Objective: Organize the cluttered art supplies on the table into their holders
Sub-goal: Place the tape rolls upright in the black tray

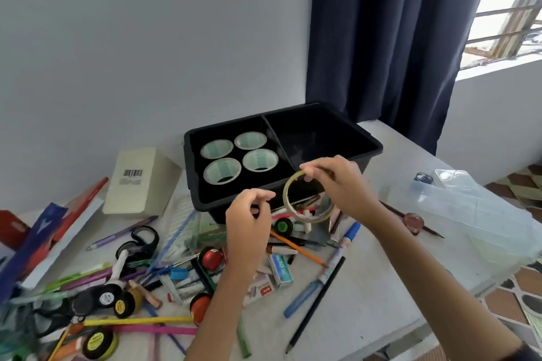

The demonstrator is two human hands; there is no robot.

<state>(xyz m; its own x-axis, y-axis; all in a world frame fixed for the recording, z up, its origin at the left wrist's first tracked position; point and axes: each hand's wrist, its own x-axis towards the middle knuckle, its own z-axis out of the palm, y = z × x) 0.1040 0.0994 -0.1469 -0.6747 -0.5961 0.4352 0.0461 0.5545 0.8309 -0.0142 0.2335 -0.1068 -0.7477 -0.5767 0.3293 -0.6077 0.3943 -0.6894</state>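
Tape ring (286,195) pinched in right hand (340,184) grip near black bin (374,152); left hand (249,217) grip curled, hold unclear

Bare arms to the frame's edge, with one dark band (528,351).
The left hand (249,221) and the right hand (341,184) are uncovered, and so are the slim forearms behind them, bare all the way down to the bottom of the view. Only in the lower right corner does the dark band cross the right arm. It may be a sleeve hem or a strap, but it is too cut off to tell which.
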